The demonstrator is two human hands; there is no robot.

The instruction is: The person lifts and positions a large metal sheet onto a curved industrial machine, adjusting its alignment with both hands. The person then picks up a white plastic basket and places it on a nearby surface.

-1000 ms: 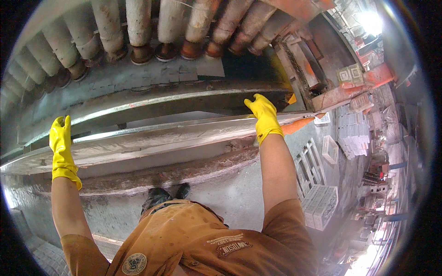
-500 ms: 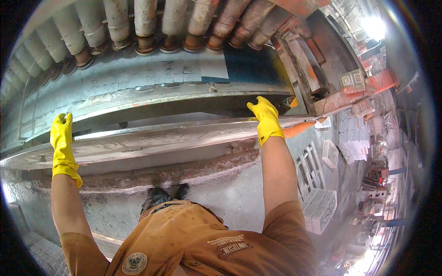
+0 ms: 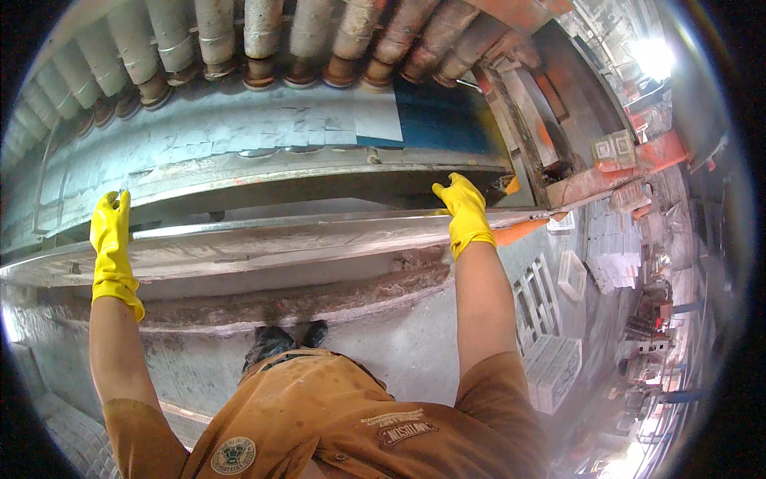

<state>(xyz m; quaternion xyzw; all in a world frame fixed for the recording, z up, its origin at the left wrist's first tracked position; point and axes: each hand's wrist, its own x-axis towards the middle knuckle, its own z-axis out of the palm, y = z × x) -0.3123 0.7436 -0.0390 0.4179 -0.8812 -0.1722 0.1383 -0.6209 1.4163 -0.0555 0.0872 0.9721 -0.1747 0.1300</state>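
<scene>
Both hands wear yellow rubber gloves and reach over a long machine trough, set wide apart. My left hand point(image 3: 112, 227) is at its left part, fingers pointing up and slightly curled, with a small gap between the tips. My right hand point(image 3: 464, 209) hovers about the trough's right part, thumb and fingers bent and apart. Neither glove shows anything in it. Between them runs the metal front rail point(image 3: 311, 227); contact with it cannot be made out. Behind lies a bed of pale, overlapping sheets point(image 3: 239, 124), with a bare dark blue surface point(image 3: 447, 120) at its right.
A row of thick grey pipes point(image 3: 263, 40) stands along the back. A rough concrete ledge point(image 3: 335, 291) runs below the rail, in front of my boots point(image 3: 271, 343). To the right are a white slatted pallet point(image 3: 536, 295), a white crate point(image 3: 550, 371) and stacked pale sheets point(image 3: 613, 243).
The view has shifted a little, so the pipes and machine sit slightly farther right. Both hands keep nearly the same pose and place.
</scene>
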